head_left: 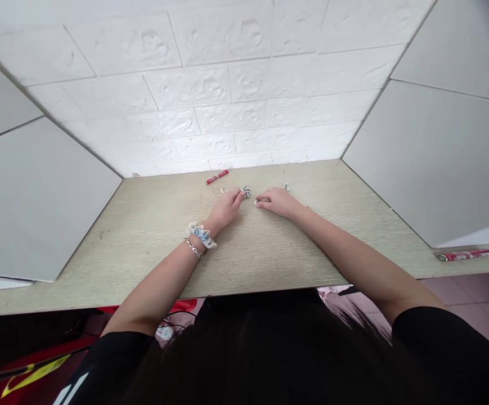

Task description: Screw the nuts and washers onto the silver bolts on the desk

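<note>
Head view, left hand (226,207): thumb and fingers closed on a small bundle of thin grey-white pieces (246,192), ends fanned past the fingertips; material too small to tell.
Head view, right hand (278,202): thumb and forefinger narrow, a small white piece (256,203) at their tips; whether gripped or only touched, cannot tell.
Pale scrap (285,187): just beyond the right knuckles; a sideways sweep of that hand could likely brush it away.
Nearer red tube (216,177): lying beyond the left fingers; appears round, so a knock from them might roll it.
Farther red tube (466,255): well to the right of the right fingers, near the front edge; a bump from the right forearm could drop it.
Dark specks (204,197): beside the left fingers; may stick to skin or pieces if the hand drags.
Ruffled scrunchie (202,233): left wrist, behind the fingers; its loose frill might catch small bits.
Bundle, risk: a slack thumb could scatter the fanned ends.
White piece, risk: so small that an off-centre pinch might flick it away.
</note>
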A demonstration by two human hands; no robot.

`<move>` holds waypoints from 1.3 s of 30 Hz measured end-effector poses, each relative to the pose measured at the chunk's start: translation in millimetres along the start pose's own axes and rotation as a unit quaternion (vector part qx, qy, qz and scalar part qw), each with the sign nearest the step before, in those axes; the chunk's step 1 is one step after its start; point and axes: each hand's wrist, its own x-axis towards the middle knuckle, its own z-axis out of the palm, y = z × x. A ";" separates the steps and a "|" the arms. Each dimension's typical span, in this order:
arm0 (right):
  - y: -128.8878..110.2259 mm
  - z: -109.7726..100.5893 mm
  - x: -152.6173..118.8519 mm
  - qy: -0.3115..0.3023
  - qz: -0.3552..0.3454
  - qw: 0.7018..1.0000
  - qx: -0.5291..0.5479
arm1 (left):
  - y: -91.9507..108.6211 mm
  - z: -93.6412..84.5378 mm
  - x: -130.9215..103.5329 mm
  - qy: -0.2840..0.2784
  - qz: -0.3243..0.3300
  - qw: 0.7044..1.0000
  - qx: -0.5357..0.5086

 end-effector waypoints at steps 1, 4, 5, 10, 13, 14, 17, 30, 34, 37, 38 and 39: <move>0.3 0.2 0.8 0.002 -0.003 1.000 0.004 | 1.1 0.0 0.1 0.015 -0.014 0.999 -0.024; -1.1 0.4 2.8 0.004 0.001 1.000 0.024 | 4.2 0.3 -0.7 0.026 -0.084 0.986 -0.144; -2.2 0.1 3.1 0.002 0.009 0.999 0.033 | 5.1 0.3 -1.2 0.017 -0.119 0.973 -0.198; -8.6 -2.7 0.4 -0.008 0.048 0.997 0.065 | 5.7 2.5 -3.6 -0.024 -0.197 0.909 -0.366; -13.2 -0.4 -3.8 0.025 0.044 0.995 0.084 | 5.3 6.7 -4.3 -0.051 -0.189 0.912 -0.361; -15.2 1.6 -4.8 0.044 0.037 0.993 0.102 | 5.8 7.9 -4.6 -0.063 -0.187 0.915 -0.352; -21.9 9.9 -5.9 0.085 0.030 0.972 0.216 | 8.3 9.6 -6.6 -0.089 -0.166 0.928 -0.323; -35.1 13.6 -11.3 0.085 0.001 0.922 0.377 | 5.4 18.1 -16.2 -0.102 0.006 0.989 -0.109; -36.8 16.0 -10.4 0.106 -0.009 0.944 0.312 | 2.5 20.8 -14.0 -0.087 0.008 0.989 -0.121; -32.8 13.3 -7.5 0.080 -0.014 0.940 0.332 | 1.3 22.0 -12.7 -0.091 0.010 0.988 -0.124; -29.6 10.3 -6.4 0.071 -0.014 0.941 0.331 | 1.2 22.2 -12.4 -0.093 0.006 0.988 -0.122; -25.5 6.0 -5.4 0.073 -0.009 0.946 0.315 | 1.3 22.3 -12.2 -0.097 0.002 0.989 -0.116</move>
